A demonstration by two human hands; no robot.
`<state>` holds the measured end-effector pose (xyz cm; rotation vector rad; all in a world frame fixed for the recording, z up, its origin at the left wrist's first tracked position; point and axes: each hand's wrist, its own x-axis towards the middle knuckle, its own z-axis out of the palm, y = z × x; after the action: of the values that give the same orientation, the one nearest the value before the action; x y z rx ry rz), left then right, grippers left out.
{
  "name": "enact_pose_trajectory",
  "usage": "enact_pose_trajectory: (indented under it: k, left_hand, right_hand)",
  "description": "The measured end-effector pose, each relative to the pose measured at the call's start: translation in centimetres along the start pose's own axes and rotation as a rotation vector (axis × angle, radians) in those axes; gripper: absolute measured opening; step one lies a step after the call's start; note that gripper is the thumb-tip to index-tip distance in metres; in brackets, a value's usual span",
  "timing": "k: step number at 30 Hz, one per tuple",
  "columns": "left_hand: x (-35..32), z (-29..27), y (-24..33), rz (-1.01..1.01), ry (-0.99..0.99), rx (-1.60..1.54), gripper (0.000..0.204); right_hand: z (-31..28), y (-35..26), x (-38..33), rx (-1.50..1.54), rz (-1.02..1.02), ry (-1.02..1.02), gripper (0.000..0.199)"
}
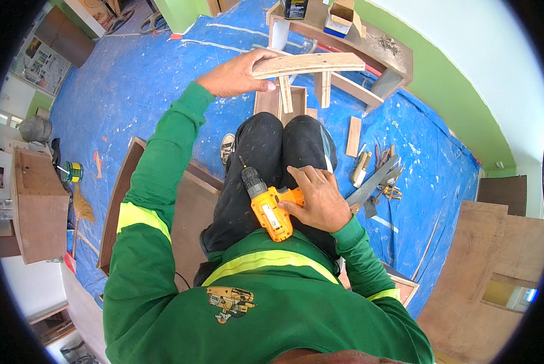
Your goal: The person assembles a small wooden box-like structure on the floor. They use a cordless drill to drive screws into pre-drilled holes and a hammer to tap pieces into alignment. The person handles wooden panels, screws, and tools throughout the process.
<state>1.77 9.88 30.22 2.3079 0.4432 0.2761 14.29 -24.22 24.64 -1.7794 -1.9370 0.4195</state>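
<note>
My left hand (234,74) grips one end of a plywood frame piece (311,62), a flat board with short legs pointing down, raised beyond my knees. Its thumb is below the board's edge and its fingers lie over the top. On my lap rests an orange and black cordless drill (275,215), its dark chuck and bit pointing away from me and slightly left. My right hand (319,197) is closed around the drill's handle, thumb on the near side and fingers on the far side; the palm hides the handle's end.
A handsaw (372,185), pliers and other hand tools lie on the blue floor sheet (211,48) at right, near a wood strip (353,136). A long wooden cabinet (369,51) carries a small open box (340,18). Brown panels (190,212) stand beside my left leg.
</note>
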Motion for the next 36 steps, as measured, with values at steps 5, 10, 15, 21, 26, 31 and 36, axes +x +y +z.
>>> enact_pose_trajectory:
  k: [5, 10, 15, 21, 26, 31, 36]
  left_hand:
    - [1.5, -0.5, -0.5, 0.003, -0.021, 0.078, 0.079]
    - [1.8, -0.3, -0.8, -0.047, -0.022, 0.147, 0.08]
    - [2.0, 0.5, -1.7, -0.036, 0.001, 0.083, 0.084]
    - [0.7, 0.9, -1.1, 0.014, 0.031, 0.069, 0.089]
    - [0.7, 3.3, -3.9, 0.072, 0.093, 0.173, 0.09]
    - [-0.2, 9.3, -6.7, 0.073, 0.004, 0.21, 0.084]
    - [-1.2, 15.8, -9.1, -0.074, -0.156, 0.151, 0.082]
  right_hand:
    - [-0.4, -0.4, 0.0, -0.012, -0.021, -0.122, 0.077]
    - [-1.7, -1.4, 0.1, -0.012, -0.112, -0.355, 0.074]
    - [-1.2, -0.8, -0.8, -0.189, -0.22, -0.283, 0.068]
    - [1.7, 0.0, -0.1, -0.29, -0.163, -0.241, 0.046]
    - [-4.3, 2.2, -1.3, 0.344, 0.002, 0.037, 0.041]
    - [-9.9, 3.9, 1.1, 0.898, 0.457, 0.405, 0.035]
    - [-7.0, 14.0, 6.1, 0.816, 0.382, 0.532, 0.033]
